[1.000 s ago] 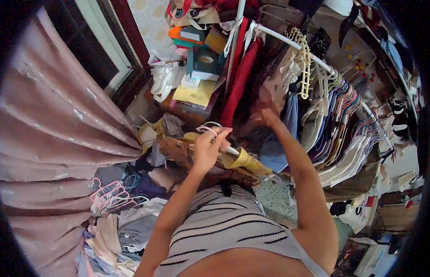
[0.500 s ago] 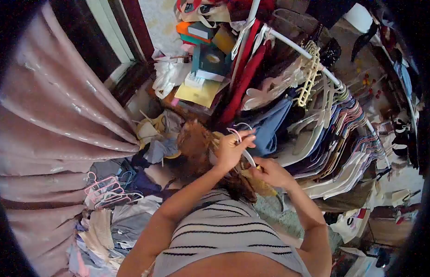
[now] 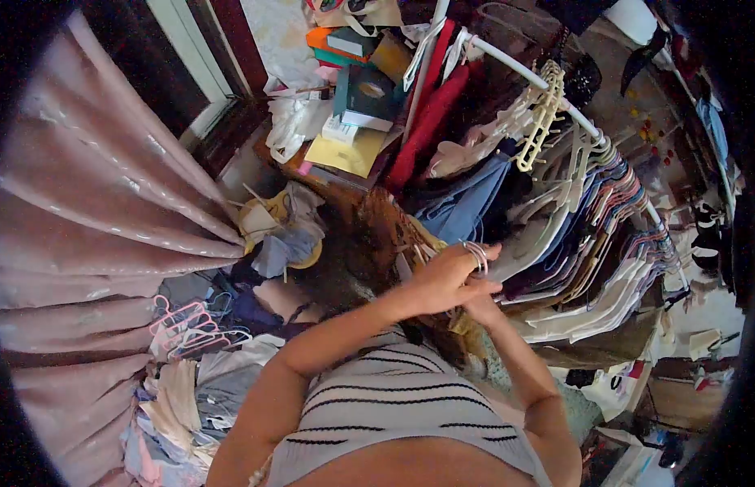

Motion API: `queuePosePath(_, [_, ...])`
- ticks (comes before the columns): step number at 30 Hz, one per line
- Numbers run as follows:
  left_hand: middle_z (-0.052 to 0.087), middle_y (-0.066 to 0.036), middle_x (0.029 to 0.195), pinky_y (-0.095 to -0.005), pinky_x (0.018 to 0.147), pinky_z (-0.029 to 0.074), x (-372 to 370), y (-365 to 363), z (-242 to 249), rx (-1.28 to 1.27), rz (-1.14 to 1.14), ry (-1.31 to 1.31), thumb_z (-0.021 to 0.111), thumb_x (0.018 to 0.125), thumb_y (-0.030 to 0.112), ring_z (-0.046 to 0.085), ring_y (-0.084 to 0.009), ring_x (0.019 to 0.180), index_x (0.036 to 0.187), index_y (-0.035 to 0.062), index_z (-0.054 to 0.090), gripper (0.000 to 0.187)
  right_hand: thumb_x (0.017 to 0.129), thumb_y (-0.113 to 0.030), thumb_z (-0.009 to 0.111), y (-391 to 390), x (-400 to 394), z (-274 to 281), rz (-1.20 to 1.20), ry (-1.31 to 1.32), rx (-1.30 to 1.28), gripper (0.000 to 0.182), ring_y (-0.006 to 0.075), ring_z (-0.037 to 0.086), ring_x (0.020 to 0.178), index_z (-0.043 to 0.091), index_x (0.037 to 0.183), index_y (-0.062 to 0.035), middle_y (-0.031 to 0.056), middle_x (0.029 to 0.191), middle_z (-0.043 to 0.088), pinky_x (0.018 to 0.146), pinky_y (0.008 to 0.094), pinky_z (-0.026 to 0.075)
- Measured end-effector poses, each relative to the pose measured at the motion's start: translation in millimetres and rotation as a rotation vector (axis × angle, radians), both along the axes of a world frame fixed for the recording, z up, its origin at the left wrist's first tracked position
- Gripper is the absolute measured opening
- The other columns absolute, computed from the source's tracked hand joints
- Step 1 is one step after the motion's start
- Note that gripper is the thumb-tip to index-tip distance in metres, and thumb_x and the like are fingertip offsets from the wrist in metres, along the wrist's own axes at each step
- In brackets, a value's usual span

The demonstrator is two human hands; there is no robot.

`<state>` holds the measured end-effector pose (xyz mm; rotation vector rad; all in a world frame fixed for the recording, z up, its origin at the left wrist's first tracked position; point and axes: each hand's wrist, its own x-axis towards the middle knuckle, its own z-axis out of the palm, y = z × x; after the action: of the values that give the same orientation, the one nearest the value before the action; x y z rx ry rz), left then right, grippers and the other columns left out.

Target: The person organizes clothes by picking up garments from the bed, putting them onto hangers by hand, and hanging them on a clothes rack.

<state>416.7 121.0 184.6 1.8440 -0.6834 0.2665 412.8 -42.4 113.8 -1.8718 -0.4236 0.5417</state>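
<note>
My left hand (image 3: 444, 280) is closed around clothes hangers (image 3: 478, 256), their pale curved hooks rising between the fingertips. Tucked just below and behind it is my right hand (image 3: 481, 308), its fingers mostly hidden by the left. The hands meet or overlap in front of the hanging clothes. Below the hands hangs brown and yellowish fabric (image 3: 465, 331), largely covered by my arms. Whether it hangs from the held hangers I cannot make out.
A white clothes rail (image 3: 515, 63) slants down rightward, packed with hung garments (image 3: 588, 268). A cream multi-clip hanger (image 3: 543, 114) dangles from it. Books (image 3: 366, 97) are stacked at the back. Pink hangers (image 3: 182, 316) lie on piled clothes (image 3: 178, 398) beside a pink curtain (image 3: 93, 203).
My left hand has moved right and slightly down with the hangers, now covering the right hand's fingers. The brown furry-looking material has shifted from beside the left hand.
</note>
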Motion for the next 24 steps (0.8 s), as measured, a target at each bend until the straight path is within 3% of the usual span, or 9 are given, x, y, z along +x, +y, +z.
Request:
queuePosePath(3, [0.063,-0.013,0.085,-0.0325,0.07,0.047,34,61,60,0.589,-0.506,0.374,0.056,0.083,0.031,0.062,-0.0247,0.077,0.098,0.0048,0.061,0.031,0.079,-0.026,0.062,-12,-8,27,0.012,0.192,-0.075,0.034,0.0207,0.053,0.095,0.058,0.103,-0.0016,0.0105,0.1,0.058,0.084,0.0324,0.04])
queuePosePath(4, [0.065,-0.007,0.076,-0.0309,0.065,0.048,41,74,52,0.198,-0.4,0.264,0.052,0.085,0.034,0.062,-0.0178,0.07,0.087,0.0031,0.063,0.033,0.079,-0.026,0.063,-16,-14,32,-0.032,0.272,-0.13,0.033,0.0196,0.053,0.09,0.059,0.1,-0.0015,0.0096,0.093,0.059,0.082,0.0311,0.04])
queuePosePath(6, [0.064,-0.004,0.082,-0.0278,0.072,0.047,79,84,45,-0.268,-0.286,0.584,0.045,0.091,0.029,0.06,-0.0119,0.076,0.087,0.0003,0.062,0.034,0.08,-0.024,0.062,-17,-21,47,-0.028,0.146,-0.143,0.028,0.0155,0.053,0.081,0.059,0.098,-0.0015,0.0059,0.083,0.06,0.076,0.029,0.042])
queuePosePath(8, [0.06,-0.005,0.1,-0.026,0.086,0.039,118,76,27,-0.193,-0.191,0.299,0.039,0.093,0.034,0.053,-0.0131,0.095,0.104,0.0009,0.058,0.04,0.079,-0.024,0.062,-9,-29,85,-0.16,0.349,-0.017,0.028,0.012,0.054,0.078,0.06,0.095,-0.0003,0.0032,0.081,0.06,0.073,0.0271,0.042])
queuePosePath(12, [0.04,-0.01,0.131,-0.0285,0.1,0.025,192,61,-57,-0.163,0.063,0.634,0.044,0.088,0.046,0.035,-0.0182,0.122,0.134,0.0044,0.029,0.064,0.076,-0.019,0.061,-11,-31,106,-0.323,0.27,0.128,0.027,0.0122,0.055,0.077,0.06,0.093,0.0022,0.0043,0.083,0.061,0.073,0.0261,0.042])
queuePosePath(14, [0.031,-0.017,0.137,-0.0322,0.101,0.025,216,72,-94,-0.274,0.306,0.653,0.046,0.083,0.053,0.031,-0.0258,0.126,0.136,0.0024,0.02,0.078,0.076,-0.018,0.059,-10,-18,117,-0.286,0.264,0.138,0.027,0.0134,0.056,0.081,0.06,0.093,0.0022,0.0067,0.084,0.061,0.077,0.0264,0.042])
queuePosePath(18, [0.025,-0.021,0.139,-0.0365,0.103,0.023,254,114,-160,-0.172,0.562,0.497,0.041,0.084,0.053,0.025,-0.0319,0.128,0.137,0.0024,0.016,0.077,0.076,-0.024,0.053,19,11,138,-0.349,0.158,0.372,0.028,0.0137,0.053,0.08,0.059,0.084,0.0026,0.0065,0.08,0.058,0.077,0.0253,0.038])
queuePosePath(21, [0.024,-0.023,0.138,-0.0381,0.103,0.023,224,125,-135,-0.093,0.606,0.585,0.04,0.084,0.055,0.024,-0.0351,0.128,0.137,0.0047,0.018,0.076,0.076,-0.029,0.052,45,49,150,-0.454,0.068,0.449,0.029,0.0131,0.052,0.073,0.059,0.076,-0.0007,0.0032,0.072,0.056,0.071,0.0238,0.039])
queuePosePath(24, [0.025,-0.023,0.137,-0.0388,0.103,0.023,212,136,-135,-0.012,0.609,0.49,0.04,0.084,0.055,0.025,-0.0368,0.127,0.137,0.0056,0.019,0.076,0.08,-0.025,0.057,77,68,168,-0.69,0.251,0.701,0.023,0.0086,0.048,0.067,0.055,0.088,-0.0037,0.0003,0.074,0.052,0.061,0.0214,0.038])
